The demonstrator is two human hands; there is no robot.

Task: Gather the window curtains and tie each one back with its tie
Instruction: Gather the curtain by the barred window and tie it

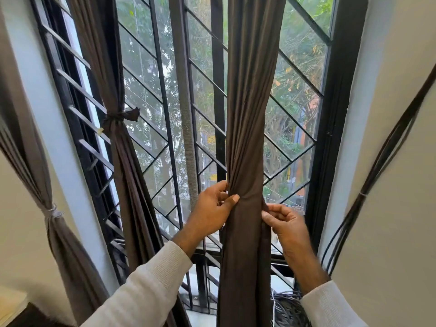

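A dark brown curtain [247,114] hangs gathered into a narrow column in front of the middle of the window. My left hand [212,206] grips its left edge, thumb pressed across the front of the folds. My right hand [285,223] pinches its right edge a little lower. No tie shows around this curtain. To the left, a second brown curtain [125,161] hangs bunched, bound by a knotted brown tie [122,116]. At the far left a grey curtain [30,149] is cinched by a pale tie [53,212].
A black window frame with a diagonal metal grille [151,95] stands behind the curtains, trees outside. A bundle of black cables [377,166] runs down the right wall to a coil [290,310] on the sill. A wooden furniture corner [14,310] sits at the lower left.
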